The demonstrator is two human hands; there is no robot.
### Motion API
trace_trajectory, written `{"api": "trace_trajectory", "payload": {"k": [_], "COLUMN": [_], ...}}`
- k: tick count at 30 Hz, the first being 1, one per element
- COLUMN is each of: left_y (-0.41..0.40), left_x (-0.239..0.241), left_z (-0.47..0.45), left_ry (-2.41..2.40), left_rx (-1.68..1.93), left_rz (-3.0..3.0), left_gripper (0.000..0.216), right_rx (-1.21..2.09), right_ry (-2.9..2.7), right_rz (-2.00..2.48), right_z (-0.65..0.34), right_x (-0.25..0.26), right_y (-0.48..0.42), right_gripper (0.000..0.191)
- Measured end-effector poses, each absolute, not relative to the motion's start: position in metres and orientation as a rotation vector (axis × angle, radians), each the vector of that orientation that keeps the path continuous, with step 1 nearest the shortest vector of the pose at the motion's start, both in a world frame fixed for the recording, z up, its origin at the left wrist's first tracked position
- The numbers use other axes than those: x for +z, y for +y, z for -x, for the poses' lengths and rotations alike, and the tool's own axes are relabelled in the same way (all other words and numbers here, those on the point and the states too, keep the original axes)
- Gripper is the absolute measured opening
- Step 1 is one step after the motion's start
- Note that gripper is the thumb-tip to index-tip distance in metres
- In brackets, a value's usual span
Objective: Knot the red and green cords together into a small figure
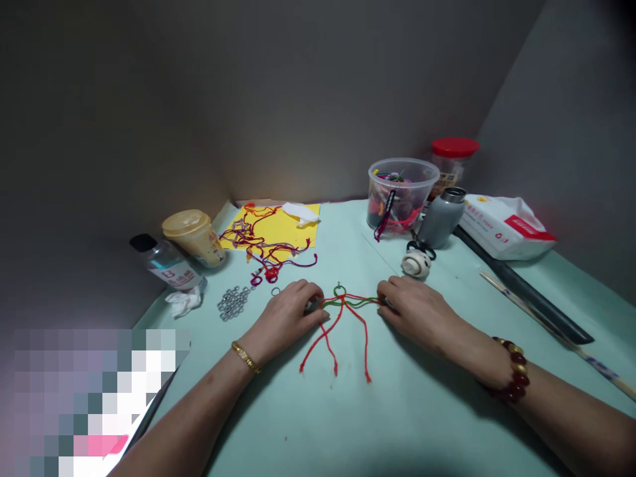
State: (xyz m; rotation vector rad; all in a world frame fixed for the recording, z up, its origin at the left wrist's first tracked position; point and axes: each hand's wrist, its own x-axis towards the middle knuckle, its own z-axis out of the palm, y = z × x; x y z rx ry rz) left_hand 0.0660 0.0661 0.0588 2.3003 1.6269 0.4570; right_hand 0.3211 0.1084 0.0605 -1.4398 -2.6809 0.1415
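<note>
Red and green cords (342, 311) lie knotted on the pale green table (377, 411), hanging from a small metal ring (338, 287). My left hand (291, 311) rests palm down at the cords' left side, fingers curled and pinching the strands there. My right hand (415, 308) lies at the right side, fingers closed on the green and red strand ends. Loose red cord tails trail toward me between my two wrists. A gold bracelet circles my left wrist, a dark red bead bracelet my right.
A pile of small metal rings (232, 302), crumpled tissue (183, 301), a clear bottle (169, 264) and a yellow cup (195, 237) sit left. Yellow paper (285, 228) holds tangled cords. A tub of cords (400, 192), grey flask (441, 216), red-lidded jar (453, 159), scissors (420, 248) and sticks (546, 311) stand right.
</note>
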Motion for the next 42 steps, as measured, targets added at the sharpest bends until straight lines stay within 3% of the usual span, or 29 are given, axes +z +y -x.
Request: {"api": "trace_trajectory", "payload": {"k": [8,17,24,31,36,42], "left_y": [0.072,0.072,0.066,0.053,0.047,0.055], "left_x": [0.064,0.054,0.063,0.058,0.047,0.059], "left_z": [-0.052,-0.055,-0.063,-0.101,-0.115,-0.114], "left_ry": [1.523,1.659,1.718,1.348,1.272,1.325], "left_rx": [0.344,0.482,0.602,0.534,0.507,0.502], "left_rz": [-2.226,-2.255,-2.415,-2.551,-2.563,-2.519], "left_gripper": [0.015,0.018,0.019,0.014,0.011,0.02], "right_rx": [0.35,0.439,0.066,-0.017,-0.15,0.054], "right_ry": [-2.609,-2.507,-2.459,-2.554,-2.49,-2.476], "right_rz": [1.189,1.264,1.289,1.479,1.379,1.35], "right_z": [-0.313,-0.314,-0.325,-0.343,-0.333,-0.328], "right_x": [0.047,0.041,0.054,0.043,0.045,0.052], "right_y": [0.121,0.131,0.115,0.093,0.09,0.102], "right_gripper": [0.01,0.015,0.013,0.016,0.009,0.013]}}
